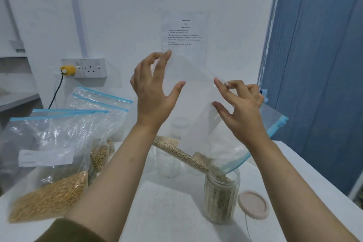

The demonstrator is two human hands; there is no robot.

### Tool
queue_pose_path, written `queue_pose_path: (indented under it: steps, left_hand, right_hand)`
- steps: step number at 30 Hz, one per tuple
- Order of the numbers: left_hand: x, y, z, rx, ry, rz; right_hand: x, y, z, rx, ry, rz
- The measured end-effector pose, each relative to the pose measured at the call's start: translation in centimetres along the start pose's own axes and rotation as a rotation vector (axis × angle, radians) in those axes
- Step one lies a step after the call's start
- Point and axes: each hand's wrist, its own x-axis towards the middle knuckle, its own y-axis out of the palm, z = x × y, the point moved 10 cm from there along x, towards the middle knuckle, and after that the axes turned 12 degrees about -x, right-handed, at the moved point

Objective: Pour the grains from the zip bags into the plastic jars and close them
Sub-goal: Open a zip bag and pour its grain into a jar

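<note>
From my head camera, I held a large clear zip bag [198, 92] upside down above the table [161, 208], its blue zip edge tipped down to the right. My left hand [155, 92] pinched the bag's upper corner between curled fingertips and thumb, while my right hand [241, 104] pinched its side fold between forefinger and thumb, the other fingers spread. Pale grains [176, 149] lay in a slanted line along the bag's lower fold and ran down into the open mouth of a plastic jar [221, 198], which stood upright on the table and was already mostly full. The jar's round beige lid [253, 204] lay flat just beside it on the right. To my left, several more zip bags [59, 143] leaned together, the nearest holding yellow grains [49, 196]. Behind the pouring bag stood empty clear jars [169, 163], blurred through the plastic. A printed sheet [184, 31] was stuck on the wall, and a wall socket [84, 68] sat to the left.
</note>
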Motion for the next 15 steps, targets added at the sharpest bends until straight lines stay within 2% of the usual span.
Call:
queue_pose_path:
  steps: [6, 12, 15]
  left_hand:
    - [-6.1, -0.7, 2.7, 0.078, -0.151, -0.022]
    - [-14.5, -0.6, 7.2, 0.002, -0.521, -0.073]
    - [-16.7, -0.2, 8.5, -0.141, -0.730, -0.105]
  right_hand:
    - [0.1, -0.3, -0.1, -0.012, 0.009, -0.006]
    - [0.1, -0.6, 0.3, -0.016, -0.005, -0.028]
    - [0.0, -0.8, 0.6, -0.012, -0.020, -0.048]
